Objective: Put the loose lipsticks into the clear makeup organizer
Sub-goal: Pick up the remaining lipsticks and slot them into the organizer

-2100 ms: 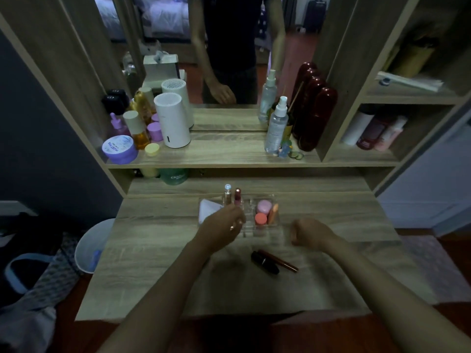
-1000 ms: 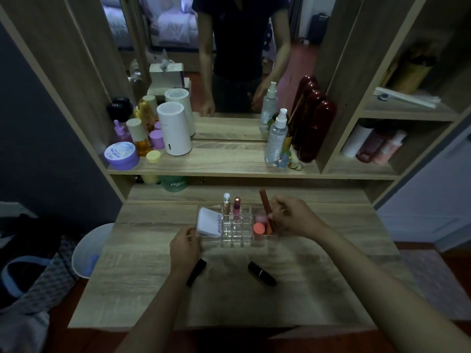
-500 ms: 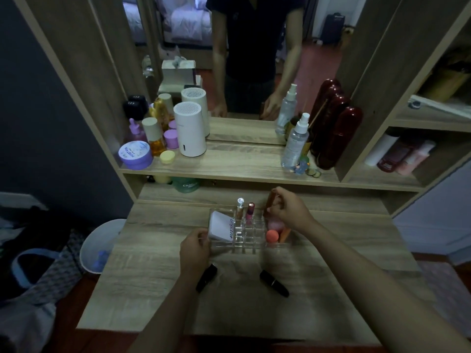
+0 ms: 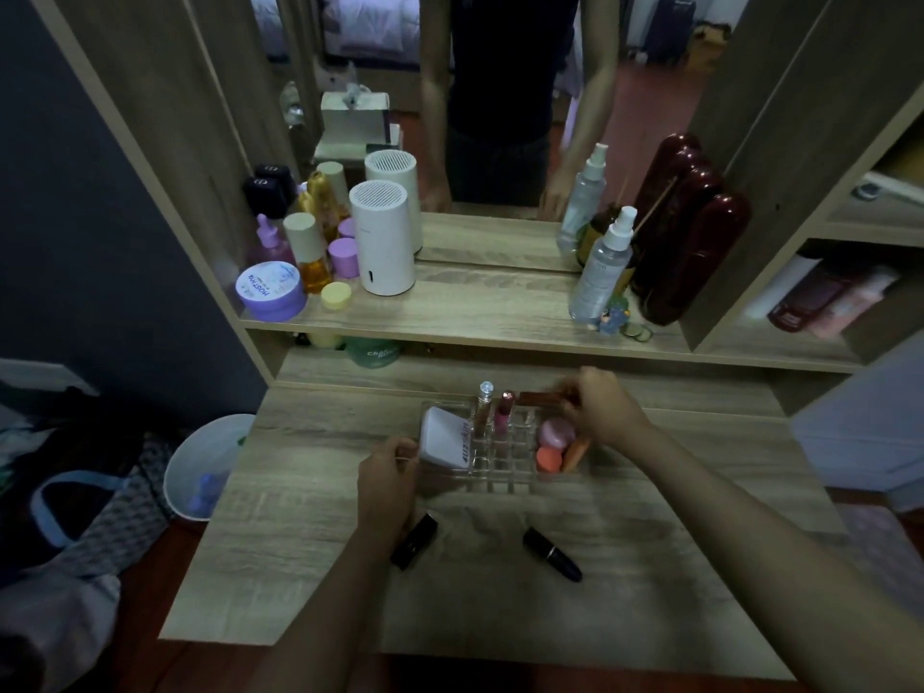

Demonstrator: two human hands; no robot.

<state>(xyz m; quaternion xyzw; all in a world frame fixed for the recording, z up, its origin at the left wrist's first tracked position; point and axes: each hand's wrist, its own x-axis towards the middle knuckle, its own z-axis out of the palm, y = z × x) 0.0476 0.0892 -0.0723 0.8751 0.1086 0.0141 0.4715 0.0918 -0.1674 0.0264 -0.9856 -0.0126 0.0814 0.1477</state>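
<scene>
The clear makeup organizer (image 4: 500, 472) sits mid-table, holding a white compact, two upright tubes (image 4: 504, 411), and pink and orange sponges. My right hand (image 4: 602, 405) hovers over its back right corner, shut on a slim dark-red lipstick (image 4: 542, 398) that lies nearly level and is motion-blurred. My left hand (image 4: 387, 475) grips the organizer's left edge beside the compact. Two black lipsticks lie loose on the wood in front: one (image 4: 414, 541) by my left wrist, another (image 4: 552, 554) to its right.
A shelf behind carries a white cylinder (image 4: 382, 245), spray bottles (image 4: 602, 265), purple jars and dark red cases (image 4: 695, 242). A mirror above reflects a person. A white bin (image 4: 200, 467) stands on the floor left of the table.
My right hand picked the slim red lipstick off the table and carried it over the organizer's back, now tilting it level. My left hand moved from the organizer's top to its left edge.
</scene>
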